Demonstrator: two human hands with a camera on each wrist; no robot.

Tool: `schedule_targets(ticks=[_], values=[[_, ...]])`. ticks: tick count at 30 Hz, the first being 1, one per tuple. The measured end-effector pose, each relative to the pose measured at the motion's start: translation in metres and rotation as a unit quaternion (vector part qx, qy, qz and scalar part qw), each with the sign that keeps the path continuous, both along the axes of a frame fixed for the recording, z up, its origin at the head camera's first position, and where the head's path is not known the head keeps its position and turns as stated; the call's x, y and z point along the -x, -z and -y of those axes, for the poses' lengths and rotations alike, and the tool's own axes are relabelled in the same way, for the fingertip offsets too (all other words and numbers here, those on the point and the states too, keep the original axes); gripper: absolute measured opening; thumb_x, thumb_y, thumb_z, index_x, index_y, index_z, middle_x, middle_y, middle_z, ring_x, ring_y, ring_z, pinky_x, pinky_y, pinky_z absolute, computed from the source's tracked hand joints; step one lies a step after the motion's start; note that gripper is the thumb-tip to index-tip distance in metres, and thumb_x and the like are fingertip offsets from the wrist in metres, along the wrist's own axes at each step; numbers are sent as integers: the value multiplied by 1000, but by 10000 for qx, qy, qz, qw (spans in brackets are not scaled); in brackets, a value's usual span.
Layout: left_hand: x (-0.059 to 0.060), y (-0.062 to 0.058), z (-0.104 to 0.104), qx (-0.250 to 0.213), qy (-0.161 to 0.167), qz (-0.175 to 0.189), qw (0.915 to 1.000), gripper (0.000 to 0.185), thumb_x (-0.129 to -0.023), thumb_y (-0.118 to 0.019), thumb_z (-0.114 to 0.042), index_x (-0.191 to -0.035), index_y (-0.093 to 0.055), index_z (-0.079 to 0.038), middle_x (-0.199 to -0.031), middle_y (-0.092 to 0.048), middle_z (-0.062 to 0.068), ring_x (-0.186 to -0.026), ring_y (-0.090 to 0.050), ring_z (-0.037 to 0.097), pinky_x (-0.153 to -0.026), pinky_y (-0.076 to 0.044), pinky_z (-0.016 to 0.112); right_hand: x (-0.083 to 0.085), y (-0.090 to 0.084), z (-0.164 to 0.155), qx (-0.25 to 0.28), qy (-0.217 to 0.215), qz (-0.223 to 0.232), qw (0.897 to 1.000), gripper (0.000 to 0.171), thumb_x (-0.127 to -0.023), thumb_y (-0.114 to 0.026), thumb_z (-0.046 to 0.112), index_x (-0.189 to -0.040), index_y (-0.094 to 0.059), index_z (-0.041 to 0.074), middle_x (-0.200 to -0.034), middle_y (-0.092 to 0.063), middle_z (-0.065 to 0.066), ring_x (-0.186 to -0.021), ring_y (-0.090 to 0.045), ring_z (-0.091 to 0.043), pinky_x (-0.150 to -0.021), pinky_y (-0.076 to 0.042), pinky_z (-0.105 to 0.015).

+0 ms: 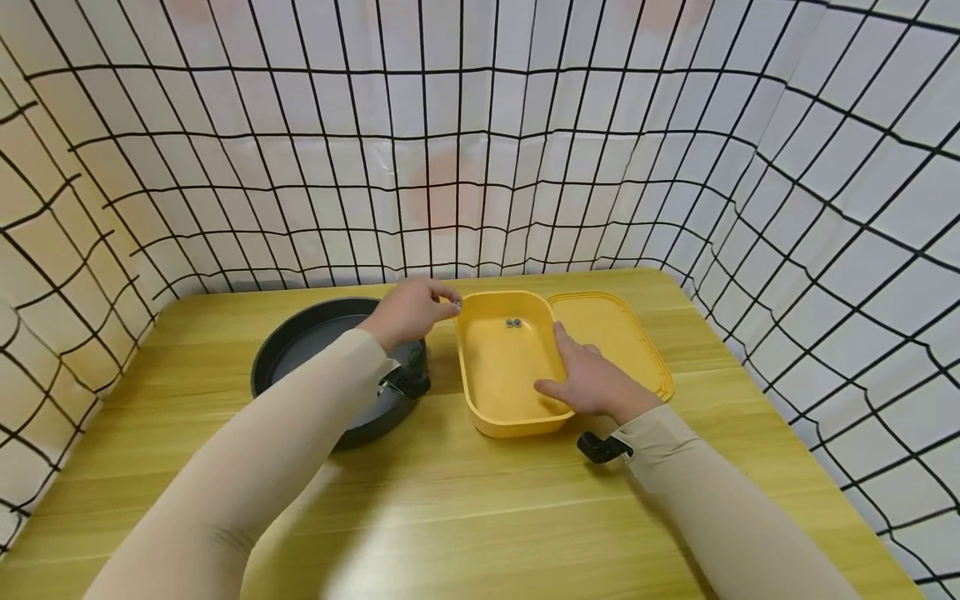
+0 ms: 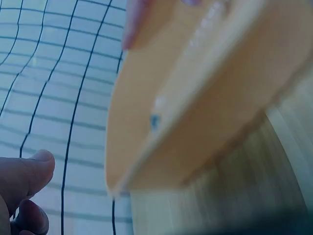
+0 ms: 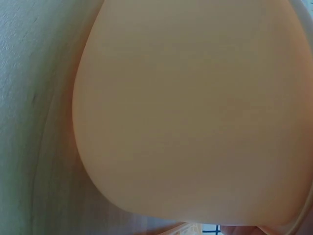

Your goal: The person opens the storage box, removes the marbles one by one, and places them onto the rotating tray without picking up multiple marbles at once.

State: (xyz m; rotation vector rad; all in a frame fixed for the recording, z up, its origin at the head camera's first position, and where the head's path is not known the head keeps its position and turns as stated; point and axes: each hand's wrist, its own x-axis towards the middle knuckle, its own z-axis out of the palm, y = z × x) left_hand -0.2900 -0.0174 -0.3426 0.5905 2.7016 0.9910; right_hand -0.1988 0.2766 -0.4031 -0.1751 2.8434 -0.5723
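A yellow plastic box, its top uncovered, stands on the table with two small grey metal pieces near its far end. Just past the box's left rim, my left hand pinches a small greyish piece between thumb and fingertips; its exact kind is too small to tell. My right hand grips the box's right wall, thumb over the rim on the inner side. In the left wrist view, the left thumb and finger are apart from the blurred box. The box's side fills most of the right wrist view.
A dark round pan sits left of the box, partly beneath my left forearm. The yellow lid lies flat to the right, behind the right hand. Black wire mesh stands along the back and sides of the wooden table.
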Motion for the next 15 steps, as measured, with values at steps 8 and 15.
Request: schedule_targets(ticks=[8, 15], values=[[0, 9, 67, 476, -242, 142, 9985, 30, -107, -63, -33, -131, -73, -18, -127, -70, 7, -94, -62, 25, -78, -50, 39, 1, 3, -4, 24, -68, -99, 9999, 107, -101, -63, 51, -168, 4, 1, -176, -12, -20, -155, -24, -54, -126, -26, -65], [-6, 14, 107, 618, -341, 351, 9969, 37, -107, -62, -34, -138, -69, -14, -145, -65, 13, -131, -62, 35, -104, -52, 54, 2, 3, -3, 40, -51, -79, 9999, 107, -101, -63, 51, -168, 4, 1, -176, -13, -21, -155, -25, -53, -125, -27, -64]])
